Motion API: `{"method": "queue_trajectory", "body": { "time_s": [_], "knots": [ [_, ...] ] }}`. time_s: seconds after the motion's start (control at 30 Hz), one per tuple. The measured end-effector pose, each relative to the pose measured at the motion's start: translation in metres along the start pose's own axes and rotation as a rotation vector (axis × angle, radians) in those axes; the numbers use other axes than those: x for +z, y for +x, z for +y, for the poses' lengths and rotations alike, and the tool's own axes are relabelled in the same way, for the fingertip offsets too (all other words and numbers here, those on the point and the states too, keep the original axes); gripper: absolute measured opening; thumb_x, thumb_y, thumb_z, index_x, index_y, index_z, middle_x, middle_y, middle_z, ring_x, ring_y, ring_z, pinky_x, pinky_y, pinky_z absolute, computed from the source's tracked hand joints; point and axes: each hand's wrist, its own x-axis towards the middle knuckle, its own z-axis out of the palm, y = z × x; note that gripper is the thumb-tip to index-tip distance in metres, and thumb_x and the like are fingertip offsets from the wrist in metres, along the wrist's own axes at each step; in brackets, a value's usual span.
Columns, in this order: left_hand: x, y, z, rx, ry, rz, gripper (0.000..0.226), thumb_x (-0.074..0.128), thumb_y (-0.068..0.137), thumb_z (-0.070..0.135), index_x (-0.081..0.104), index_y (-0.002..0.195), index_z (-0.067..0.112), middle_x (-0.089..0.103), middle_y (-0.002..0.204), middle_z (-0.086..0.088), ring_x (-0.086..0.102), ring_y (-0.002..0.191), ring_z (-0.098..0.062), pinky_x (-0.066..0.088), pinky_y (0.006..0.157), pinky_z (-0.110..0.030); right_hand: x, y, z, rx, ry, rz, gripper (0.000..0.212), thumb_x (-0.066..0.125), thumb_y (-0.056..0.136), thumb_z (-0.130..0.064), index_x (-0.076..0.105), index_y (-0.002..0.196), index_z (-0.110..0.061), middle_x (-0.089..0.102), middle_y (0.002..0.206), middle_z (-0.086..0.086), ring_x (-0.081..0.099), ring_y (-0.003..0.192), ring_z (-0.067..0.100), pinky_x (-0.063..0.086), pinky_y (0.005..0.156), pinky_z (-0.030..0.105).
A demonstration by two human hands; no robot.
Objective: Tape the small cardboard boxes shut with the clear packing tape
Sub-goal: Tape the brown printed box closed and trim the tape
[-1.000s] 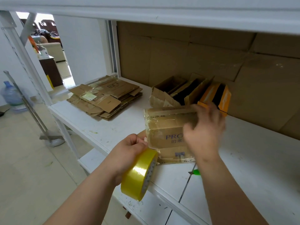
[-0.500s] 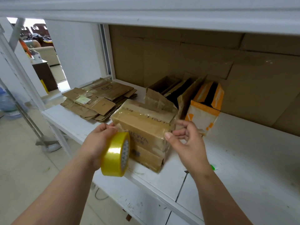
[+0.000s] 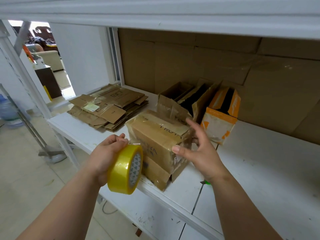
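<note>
left hand [image 3: 107, 153] grips the yellow-tinted tape roll [image 3: 125, 169], fingers [image 3: 119, 138] curled over its top, just left of the cardboard box [image 3: 155, 144]. the box sits at the front edge of the white shelf [image 3: 259, 179]. right hand [image 3: 200, 149] is at the box's right end, fingers spread, thumb at its corner. flattened cartons [image 3: 109, 108] and open boxes [image 3: 199, 99] lie behind.

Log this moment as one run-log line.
left hand grips tape roll | right hand open at cardboard box | box on shelf | tape strip reaches box
</note>
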Motion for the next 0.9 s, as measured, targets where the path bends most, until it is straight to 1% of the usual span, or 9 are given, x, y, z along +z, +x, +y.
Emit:
{"method": "queue_trajectory", "body": {
  "time_s": [0.1,0.23,0.33,0.4,0.5,0.6,0.67,0.77,0.9],
  "knots": [
    [-0.003,-0.007,0.001,-0.03,-0.019,-0.07,0.012,0.068,0.086,0.015,0.058,0.08,0.012,0.066,0.126,0.001,0.064,0.112,-0.028,0.056,0.086,-0.049,0.004,-0.006,0.003,-0.067,-0.13,0.112,0.063,0.079,0.065,-0.055,0.057,0.124,-0.052,0.044,0.133,-0.011,0.042,0.128,0.006,0.035,0.102,0.017],
    [-0.003,-0.022,0.005,-0.076,-0.055,-0.231,0.018,0.067,0.075,0.016,0.059,0.089,0.008,0.072,0.118,-0.001,0.07,0.103,-0.028,0.059,0.068,-0.038,0.011,-0.013,0.011,-0.176,-0.21,0.194,0.045,0.075,0.076,-0.054,0.062,0.119,-0.051,0.049,0.113,-0.015,0.048,0.118,0.006,0.036,0.097,0.011],
    [-0.003,-0.031,0.006,-0.097,-0.033,-0.324,0.019,0.069,0.08,0.012,0.058,0.095,0.006,0.07,0.122,-0.001,0.07,0.105,-0.03,0.06,0.068,-0.037,0.021,-0.018,0.017,-0.246,-0.295,0.309,0.055,0.064,0.075,-0.068,0.065,0.123,-0.041,0.048,0.105,-0.013,0.051,0.109,0.013,0.043,0.096,0.028],
    [-0.003,-0.035,0.006,-0.092,-0.013,-0.382,0.025,0.074,0.079,0.012,0.057,0.097,0.005,0.069,0.124,0.0,0.069,0.107,-0.027,0.059,0.066,-0.036,0.028,-0.022,0.017,-0.286,-0.355,0.413,0.057,0.061,0.075,-0.065,0.069,0.121,-0.032,0.047,0.104,-0.011,0.05,0.103,0.015,0.046,0.093,0.037],
    [-0.002,-0.042,0.006,-0.066,0.036,-0.457,0.026,0.067,0.074,0.016,0.057,0.096,0.004,0.068,0.126,0.002,0.068,0.109,-0.023,0.058,0.067,-0.034,0.036,-0.025,0.013,-0.34,-0.398,0.57,0.055,0.064,0.075,-0.06,0.074,0.11,-0.019,0.042,0.106,-0.007,0.042,0.098,0.007,0.048,0.088,0.051],
    [0.005,-0.049,0.003,-0.041,0.056,-0.473,0.022,0.073,0.079,0.01,0.059,0.095,0.004,0.068,0.126,0.005,0.068,0.11,-0.019,0.058,0.07,-0.032,0.042,-0.027,0.01,-0.372,-0.414,0.567,0.051,0.065,0.076,-0.057,0.074,0.104,-0.015,0.035,0.106,-0.012,0.036,0.096,0.0,0.049,0.087,0.053],
    [0.008,-0.051,0.0,-0.033,0.048,-0.45,0.017,0.068,0.08,0.01,0.059,0.093,0.004,0.069,0.125,0.006,0.068,0.109,-0.016,0.058,0.072,-0.032,0.04,-0.029,0.009,-0.38,-0.403,0.518,0.046,0.061,0.08,-0.054,0.072,0.105,-0.017,0.033,0.105,-0.015,0.037,0.095,-0.001,0.048,0.088,0.053],
    [0.008,-0.051,-0.004,-0.016,0.076,-0.443,0.015,0.065,0.077,0.014,0.06,0.089,0.007,0.067,0.127,0.008,0.065,0.114,-0.012,0.055,0.083,-0.038,0.033,-0.033,0.008,-0.395,-0.411,0.468,0.041,0.05,0.087,-0.046,0.073,0.107,-0.017,0.038,0.104,-0.012,0.037,0.098,-0.009,0.043,0.093,0.051],
    [0.008,-0.052,-0.007,-0.023,0.064,-0.451,0.017,0.065,0.077,0.013,0.059,0.09,0.005,0.066,0.129,0.008,0.065,0.115,-0.012,0.053,0.085,-0.041,0.027,-0.033,0.006,-0.416,-0.445,0.476,0.037,0.052,0.089,-0.04,0.076,0.107,-0.017,0.046,0.098,-0.009,0.043,0.096,0.004,0.044,0.089,0.052]
  ]
}}
